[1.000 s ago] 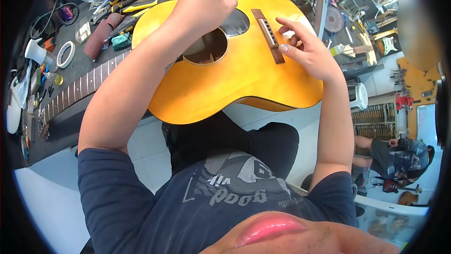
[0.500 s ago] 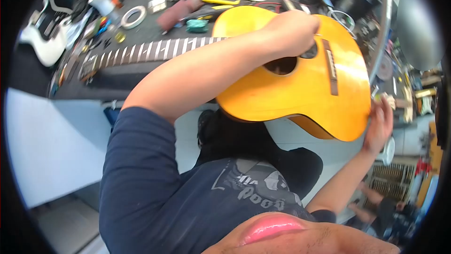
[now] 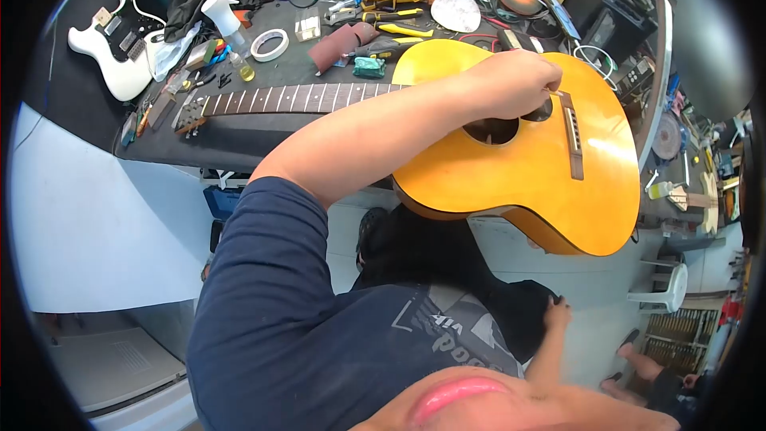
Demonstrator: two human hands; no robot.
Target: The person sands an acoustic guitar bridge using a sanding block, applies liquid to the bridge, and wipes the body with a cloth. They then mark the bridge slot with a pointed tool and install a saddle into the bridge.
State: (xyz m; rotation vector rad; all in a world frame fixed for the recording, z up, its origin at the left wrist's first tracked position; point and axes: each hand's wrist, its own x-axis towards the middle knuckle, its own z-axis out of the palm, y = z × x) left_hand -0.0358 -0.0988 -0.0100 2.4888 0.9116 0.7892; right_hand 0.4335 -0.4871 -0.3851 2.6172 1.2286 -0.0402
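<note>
A yellow-orange acoustic guitar [image 3: 511,176] lies face up across the bench edge, its neck [image 3: 295,98] pointing left. My left arm crosses over its body. My left hand [image 3: 517,84] is closed in a fist above the top, between the soundhole [image 3: 491,131] and the bridge [image 3: 573,136]. Whatever its fingertips pinch is too small to make out. Low on the right, my right hand [image 3: 558,315] rests against the knee of my black trousers [image 3: 511,311], away from the guitar. Its fingers show only in part and look loosely extended, with nothing seen in them.
Masking tape [image 3: 270,46], a spray bottle [image 3: 225,18], a reddish-brown roll [image 3: 333,47] and yellow-handled pliers [image 3: 405,30] lie behind the guitar. A white electric guitar body [image 3: 112,52] is at far left. Near a white stool [image 3: 670,287], another person's legs [image 3: 642,367] show.
My right hand has left the guitar's right edge and come down to my knee. My left fist stays over the guitar top. The whole view has shifted, placing the guitar slightly lower and rightward.
</note>
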